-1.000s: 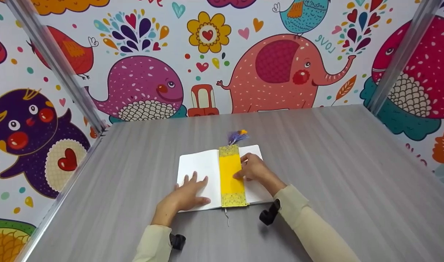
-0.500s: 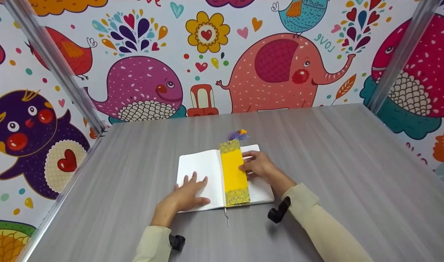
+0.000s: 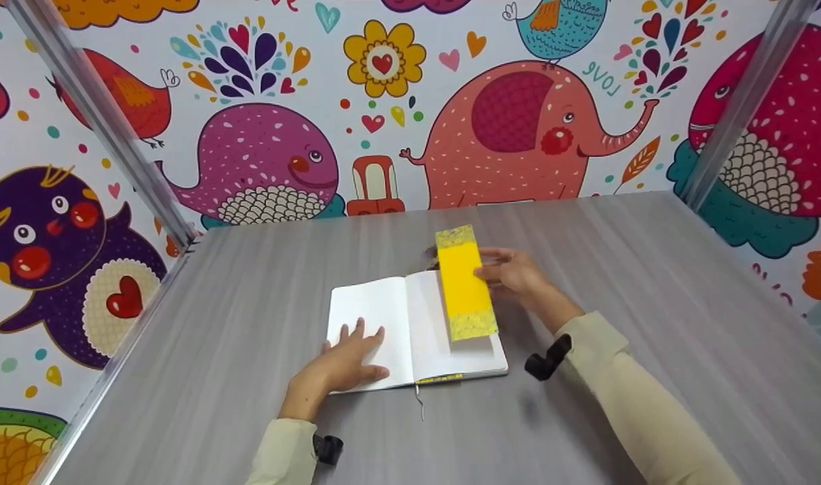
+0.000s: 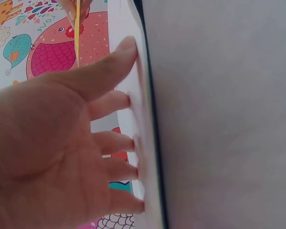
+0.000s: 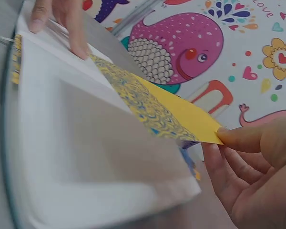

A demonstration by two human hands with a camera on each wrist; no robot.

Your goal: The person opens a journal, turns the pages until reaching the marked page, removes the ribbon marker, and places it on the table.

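**Bookmark lifted clear of the open notebook**

The yellow bookmark (image 3: pixel 465 283), a long strip with patterned ends, is held above the right-hand page of the open notebook (image 3: pixel 410 330). Its long axis runs from the near edge of the worktop (image 3: pixel 619 269) toward the wall, tilted a little to the left at the far end, and that far end reaches past the top edge of the notebook. In the right wrist view the strip hangs free of the page, slanting up from its near patterned end to the pinched edge.

The notebook lies flat and open, blank white pages up, spine running near to far. A thin cord trails from its near edge onto the worktop.

The right hand (image 3: pixel 514 275) reaches in from the right, forearm in a cream sleeve (image 3: pixel 639 411) laid diagonally over the worktop; its fingers (image 5: pixel 243 138) pinch the bookmark at its right long edge, thumb on top and fingers beneath. The left hand (image 3: pixel 346 357) lies palm down on the left page, its fingers (image 4: pixel 114 102) straight and spread, tips pressing the paper.

A wall (image 3: pixel 383 101) painted with cartoon animals stands behind.
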